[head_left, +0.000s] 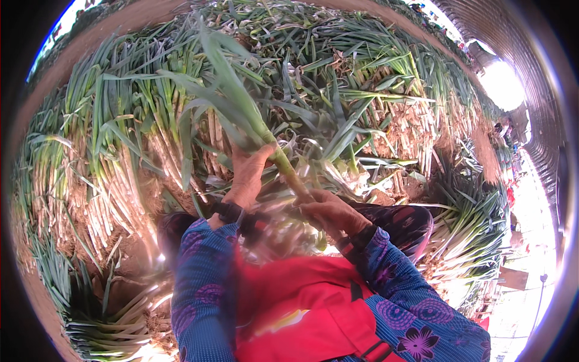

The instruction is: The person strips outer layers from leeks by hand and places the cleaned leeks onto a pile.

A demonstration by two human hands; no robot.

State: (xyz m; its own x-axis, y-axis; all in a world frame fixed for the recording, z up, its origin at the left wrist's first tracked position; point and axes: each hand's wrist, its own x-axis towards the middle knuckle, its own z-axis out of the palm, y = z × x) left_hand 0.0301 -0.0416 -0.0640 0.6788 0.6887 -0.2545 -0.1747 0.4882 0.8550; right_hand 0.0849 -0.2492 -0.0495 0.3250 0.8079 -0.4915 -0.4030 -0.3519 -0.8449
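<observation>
A long green onion [284, 164] slants across in front of me, its leaves spreading up and to the left and its stem running down to the right. My left hand [246, 176] is closed round the stem just below the leaves. Lower down, my right hand [333, 212] grips the same stem near its root end, which the fingers hide. Beneath my hands, between my knees, lies a blurred heap of pale peelings and leaf scraps [283, 232].
Thick rows of green onions [96, 163] stand at the left, with more onions [410, 114] piled ahead on the right. Loose bundles lie at the lower left [114, 323] and right [467, 241]. A corrugated wall [512, 48] curves along the right edge.
</observation>
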